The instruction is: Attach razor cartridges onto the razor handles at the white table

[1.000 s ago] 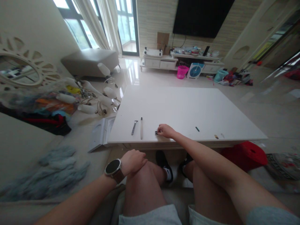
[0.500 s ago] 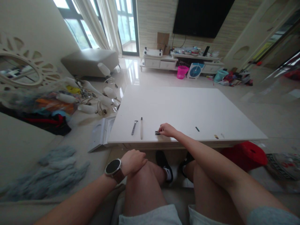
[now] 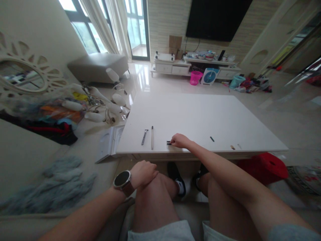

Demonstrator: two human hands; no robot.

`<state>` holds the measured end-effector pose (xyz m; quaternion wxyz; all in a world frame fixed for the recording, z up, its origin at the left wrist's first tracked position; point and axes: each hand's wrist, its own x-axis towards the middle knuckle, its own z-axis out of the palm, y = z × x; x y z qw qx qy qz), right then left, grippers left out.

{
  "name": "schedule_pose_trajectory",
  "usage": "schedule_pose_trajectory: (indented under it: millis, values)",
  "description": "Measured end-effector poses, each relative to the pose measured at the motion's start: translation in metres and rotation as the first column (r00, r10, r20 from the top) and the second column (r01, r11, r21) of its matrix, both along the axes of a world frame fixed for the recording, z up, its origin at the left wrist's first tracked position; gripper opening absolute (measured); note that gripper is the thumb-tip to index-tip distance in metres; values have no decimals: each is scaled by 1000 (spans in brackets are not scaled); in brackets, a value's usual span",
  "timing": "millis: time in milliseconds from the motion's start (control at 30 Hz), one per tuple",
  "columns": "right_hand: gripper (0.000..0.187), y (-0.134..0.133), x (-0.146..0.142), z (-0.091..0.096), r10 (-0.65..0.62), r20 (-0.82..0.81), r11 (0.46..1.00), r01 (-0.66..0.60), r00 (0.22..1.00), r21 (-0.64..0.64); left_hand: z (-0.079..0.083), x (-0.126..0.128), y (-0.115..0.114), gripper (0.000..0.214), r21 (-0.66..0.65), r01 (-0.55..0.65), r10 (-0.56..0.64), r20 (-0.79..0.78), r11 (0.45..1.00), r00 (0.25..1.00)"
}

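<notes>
My right hand (image 3: 179, 140) rests on the near edge of the white table (image 3: 200, 113), fingers pinched on a small black piece (image 3: 169, 143) that lies on the tabletop. My left hand (image 3: 143, 173), with a dark watch (image 3: 121, 179) on the wrist, lies curled over my left knee with nothing in it. To the left of the black piece lie a thin grey rod (image 3: 151, 137) and a small metal tool (image 3: 144, 136), side by side.
A small dark bit (image 3: 212, 139) and two pale bits (image 3: 235, 147) lie on the table's right part. A red stool (image 3: 263, 165) sits under the right corner. A chandelier (image 3: 105, 103), a round mirror (image 3: 22, 78) and clutter cover the floor at left.
My right hand has shifted very slightly on the black piece; the view has drifted a little. My left hand has stayed on the knee.
</notes>
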<state>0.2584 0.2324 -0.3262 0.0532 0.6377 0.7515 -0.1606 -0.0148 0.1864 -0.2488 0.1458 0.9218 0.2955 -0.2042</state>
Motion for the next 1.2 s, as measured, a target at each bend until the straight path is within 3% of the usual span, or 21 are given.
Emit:
schedule_pose_trajectory:
  millis: [467,900,1067,1200]
  values:
    - [33,-11,-16,18,3,130,997,8,991,-83,1,0,0,41,8,4,-4,5,1000,1000]
    - [29,-9,-1,7,-25,-45,999,23,999,-47,4,0,0,41,-13,-16,16,-20,1000,1000]
    - [29,-5,25,8,-158,-93,985,163,983,49,3,0,0,41,-11,-14,14,-12,1000,1000]
    - [23,-5,75,6,-366,-66,924,370,928,91,0,0,0,42,-5,-2,2,-10,1000,1000]
